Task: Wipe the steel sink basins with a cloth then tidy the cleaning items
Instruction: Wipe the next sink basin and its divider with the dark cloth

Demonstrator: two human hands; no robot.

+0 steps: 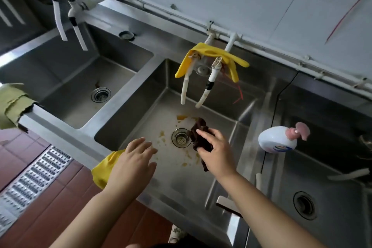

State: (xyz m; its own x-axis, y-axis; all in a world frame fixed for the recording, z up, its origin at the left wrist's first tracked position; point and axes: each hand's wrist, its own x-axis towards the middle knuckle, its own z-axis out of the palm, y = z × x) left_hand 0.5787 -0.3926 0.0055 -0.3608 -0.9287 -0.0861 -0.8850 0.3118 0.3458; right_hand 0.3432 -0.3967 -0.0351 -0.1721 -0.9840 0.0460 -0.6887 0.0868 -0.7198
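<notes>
Pinched in the right hand (214,148) is a dark brown cloth (200,135), bunched between thumb and fingers, with one end trailing below the palm. From my seat, that arm comes in from 5 o'clock and reaches over the middle basin (221,106), with the hand just at 3 o'clock of the drain strainer (181,137). The left hand (133,160) grips nothing; its fingers lie straight and slightly spread, palm down, over the basin's near edge at about 8 o'clock of the strainer. I cannot tell whether it touches the steel.

The middle basin holds orange-yellow stains (182,117) on its floor, 1 patch at 12 o'clock of the strainer and smaller spots around 6 to 9 o'clock. The cloth sits against the floor beside the strainer. The left basin (66,78) shows its own drain (100,94) with a small brown mark just above it. The right basin (326,171) is darker, with a white strip lying in it.

A yellow glove (211,56) hangs over the 2 white tap spouts at 12 o'clock of the middle basin. Another yellow piece (103,169) drapes over the near rim under the left wrist. A white pump bottle (278,139) with a pink top stands on the divider at 3 o'clock. A green cloth (13,102) hangs at the far left edge.
</notes>
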